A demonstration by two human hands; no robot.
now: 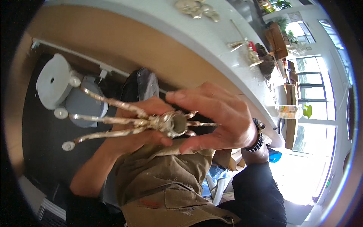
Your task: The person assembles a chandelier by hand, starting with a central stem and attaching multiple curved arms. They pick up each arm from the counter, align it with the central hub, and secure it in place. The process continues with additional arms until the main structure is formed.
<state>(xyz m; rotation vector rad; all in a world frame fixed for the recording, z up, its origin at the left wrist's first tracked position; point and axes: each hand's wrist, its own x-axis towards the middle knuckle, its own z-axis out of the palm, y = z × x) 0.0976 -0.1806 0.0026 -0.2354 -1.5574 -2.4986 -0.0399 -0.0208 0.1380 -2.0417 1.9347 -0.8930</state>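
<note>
- 2 hands are closed around 1 metal candelabra [151,122], which is held in the air just above the person's brown apron [166,178] and lies roughly level.
- 3 long arms are seen running out from the hub toward the left, each ending in a small white round cup; shorter prongs stick out of the hub toward the right.
- Its surface is seen as pale, dull brass or silver, knobbly and cast, with a dark round socket at the hub.
- It is judged stiff and fairly heavy for its bulk, since it looks like solid cast metal; the thin arms are judged the weak points, apt to bend if levered.
- The hub is judged the best place to be gripped, as the weight is centred there and the arms are spared.
- The left hand [138,128] is wrapped under the arms just left of the hub, its fingers curled shut on the metal.
- The right hand [221,119] is cupped over the hub from the right, fingers spread and lightly bent, thumb pressed below the hub.
- A grey round machine [60,85] is seen behind the cup ends, well left of the hub.
</note>
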